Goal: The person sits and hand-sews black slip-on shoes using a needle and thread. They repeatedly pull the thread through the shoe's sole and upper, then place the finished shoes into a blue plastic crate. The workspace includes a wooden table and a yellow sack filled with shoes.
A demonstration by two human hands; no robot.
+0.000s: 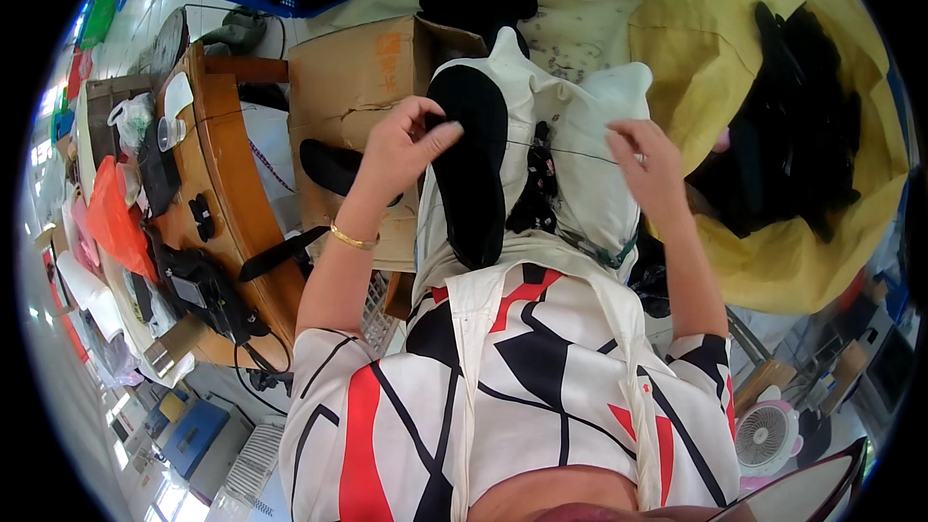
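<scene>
On my lap, over a white apron [585, 126], lies a long black cloth shoe [474, 184], with its sole shape running away from me. My left hand [411, 140] grips its left edge, the thumb lying across the top and the fingers curled at the side. A thin dark thread [561, 150] stretches from the shoe across to my right hand [648, 159], which is raised to the right with its fingers pinched on the thread. Whether a needle is in that pinch is too small to see.
To the left stands a cardboard box [348, 63] with another black shoe [329, 166] by it. Beyond it is a wooden table [217, 106] with bags and a black handbag [198, 290]. At right, a large yellow sack [691, 48] holds black pieces. A fan [768, 433] stands lower right.
</scene>
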